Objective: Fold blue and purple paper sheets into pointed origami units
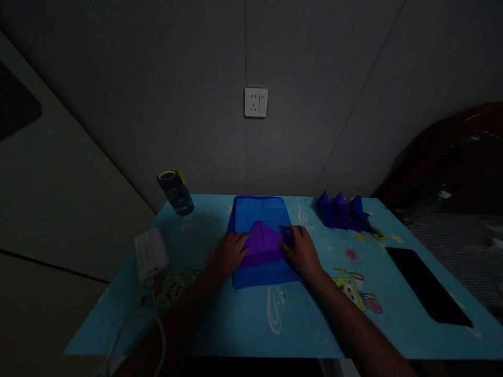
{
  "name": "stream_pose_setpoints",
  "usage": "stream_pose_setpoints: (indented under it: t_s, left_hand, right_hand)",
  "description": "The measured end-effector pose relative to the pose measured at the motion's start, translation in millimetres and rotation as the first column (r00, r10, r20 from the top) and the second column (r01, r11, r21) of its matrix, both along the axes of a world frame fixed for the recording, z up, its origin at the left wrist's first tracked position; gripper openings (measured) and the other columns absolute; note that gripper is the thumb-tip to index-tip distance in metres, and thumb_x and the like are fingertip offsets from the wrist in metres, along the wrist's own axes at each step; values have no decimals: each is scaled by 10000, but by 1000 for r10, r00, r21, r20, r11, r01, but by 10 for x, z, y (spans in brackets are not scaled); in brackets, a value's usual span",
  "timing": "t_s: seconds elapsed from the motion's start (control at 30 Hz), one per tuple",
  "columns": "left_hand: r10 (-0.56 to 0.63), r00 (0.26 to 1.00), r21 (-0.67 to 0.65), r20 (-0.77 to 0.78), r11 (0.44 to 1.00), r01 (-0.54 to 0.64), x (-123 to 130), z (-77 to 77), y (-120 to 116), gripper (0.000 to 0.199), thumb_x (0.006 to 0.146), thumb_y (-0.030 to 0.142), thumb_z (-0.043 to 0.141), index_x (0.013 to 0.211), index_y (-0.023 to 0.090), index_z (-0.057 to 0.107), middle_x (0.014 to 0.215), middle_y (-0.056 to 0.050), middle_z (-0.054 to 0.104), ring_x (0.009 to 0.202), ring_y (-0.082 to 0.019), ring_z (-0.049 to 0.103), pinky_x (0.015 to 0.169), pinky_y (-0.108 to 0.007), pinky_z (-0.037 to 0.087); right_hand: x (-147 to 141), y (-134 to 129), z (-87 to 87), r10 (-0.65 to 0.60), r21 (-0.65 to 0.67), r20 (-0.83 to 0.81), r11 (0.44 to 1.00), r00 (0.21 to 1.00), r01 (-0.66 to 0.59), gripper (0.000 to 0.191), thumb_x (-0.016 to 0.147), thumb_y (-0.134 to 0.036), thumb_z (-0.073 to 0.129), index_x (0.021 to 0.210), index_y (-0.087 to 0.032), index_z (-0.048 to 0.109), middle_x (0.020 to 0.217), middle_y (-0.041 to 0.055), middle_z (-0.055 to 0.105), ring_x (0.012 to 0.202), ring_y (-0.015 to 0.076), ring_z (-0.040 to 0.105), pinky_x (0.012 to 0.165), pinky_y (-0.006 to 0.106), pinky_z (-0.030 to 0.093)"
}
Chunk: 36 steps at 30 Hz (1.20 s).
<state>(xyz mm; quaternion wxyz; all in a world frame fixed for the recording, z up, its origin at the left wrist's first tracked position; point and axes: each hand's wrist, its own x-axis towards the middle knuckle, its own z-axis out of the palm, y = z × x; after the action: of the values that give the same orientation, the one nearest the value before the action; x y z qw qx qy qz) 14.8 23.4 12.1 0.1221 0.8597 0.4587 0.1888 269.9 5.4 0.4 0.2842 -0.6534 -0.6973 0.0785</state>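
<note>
A folded purple paper [261, 243] with a peaked top and a band along its bottom edge lies on a stack of blue paper sheets [263, 207] at the middle of the table. My left hand [231, 254] holds its left end, thumb on top near the band. At the right end my right hand [303, 252] pinches it between thumb and fingers, a darker fold showing there. Some of the fingertips are hidden. Behind to the right stand several folded paper pieces [341, 212] in blue and purple, with pointed tops.
A water bottle [176, 193] stands at the back left of the patterned table [314, 335]. Nearer lies a white power bank [151, 254] with a cable [161, 330] running towards me. At right is a black phone-like slab [426, 283]. A wall socket [256, 102] sits behind.
</note>
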Motion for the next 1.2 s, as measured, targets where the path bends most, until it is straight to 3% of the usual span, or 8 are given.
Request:
stream_pose_setpoints:
  t_s: [0.17,0.3,0.4,0.57,0.7,0.93,1.03,1.2]
  left_hand:
    - [1,999,-31,37,1000,0,34,-9,-29,469,867,211,596,1326,155,516,1229,-146,615,1138,-294,547,1005,-452,430]
    - [29,981,-54,194,998,-19,45,-47,-28,573,844,193,614,1393,208,451,1272,-128,578,1153,-276,539,1021,-452,428]
    - [66,948,-117,310,993,-31,55,-49,-22,625,816,168,626,1409,232,439,1186,-106,604,1050,-242,590,961,-425,474]
    - [129,875,-267,467,964,1,77,50,-43,476,778,201,659,1250,209,603,969,-49,677,876,-195,636,834,-338,524]
    - [243,781,-355,576,934,-29,59,161,-61,254,777,256,666,1024,203,700,920,-34,709,885,-194,657,830,-316,520]
    - [357,641,-382,679,918,-106,2,199,-23,188,733,304,712,877,184,724,875,-33,733,894,-209,660,846,-329,496]
    - [366,610,-393,702,914,-96,-5,197,-35,177,718,309,731,848,189,728,853,-25,730,866,-204,660,815,-313,488]
    - [380,551,-379,743,917,-121,1,217,-44,181,711,286,740,864,193,711,859,-23,719,860,-195,656,827,-312,485]
  right_hand:
    - [25,-23,12,1,-11,193,1000,981,1,246,858,-383,631,1010,-192,668,1094,154,598,981,310,574,870,429,464]
    - [26,-53,59,40,-39,222,999,974,-32,238,896,-375,589,1025,-198,682,1029,144,650,974,308,585,858,421,445]
    - [35,-69,94,65,-33,183,998,981,-60,256,898,-372,587,1068,-204,679,1056,135,672,999,309,589,871,428,437]
    - [84,-59,89,97,-8,40,995,995,-96,358,890,-351,588,1206,-188,627,1128,116,685,1055,297,601,927,430,436]
    - [126,-47,70,130,7,-173,991,976,-131,304,897,-397,569,1102,-203,683,1091,99,709,1036,283,626,945,436,448]
    - [92,-88,208,145,-46,-580,977,801,-210,348,880,-473,577,1085,-222,701,1082,80,719,1010,263,650,908,401,491]
    - [51,-127,303,121,-87,-658,968,744,-234,410,872,-515,571,1098,-199,704,1051,83,727,984,270,649,880,390,496]
    - [10,-186,364,125,-142,-684,944,719,-298,408,872,-532,560,929,-167,734,819,44,711,773,220,625,703,300,484]
